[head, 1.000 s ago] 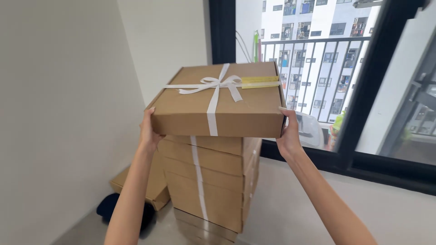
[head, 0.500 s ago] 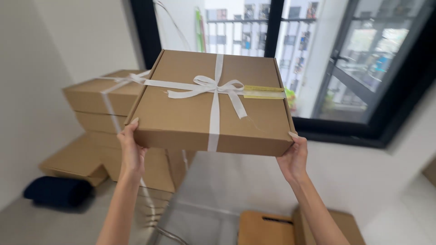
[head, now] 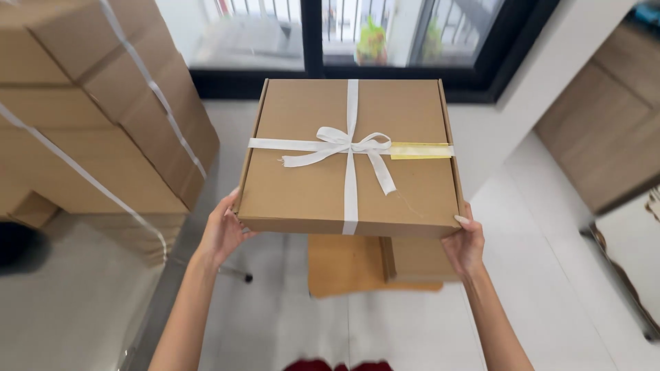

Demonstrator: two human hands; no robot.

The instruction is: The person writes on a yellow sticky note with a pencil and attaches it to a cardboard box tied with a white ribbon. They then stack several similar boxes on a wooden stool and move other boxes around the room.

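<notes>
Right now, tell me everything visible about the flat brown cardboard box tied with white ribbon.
The flat brown cardboard box is square and shallow, lid closed, held roughly level above the pale tiled floor. A white ribbon crosses its top both ways and ends in a bow near the middle; a yellow strip lies under the ribbon to the right of the bow. The left hand grips its near left corner and the right hand its near right corner. Nothing else touches it.
</notes>
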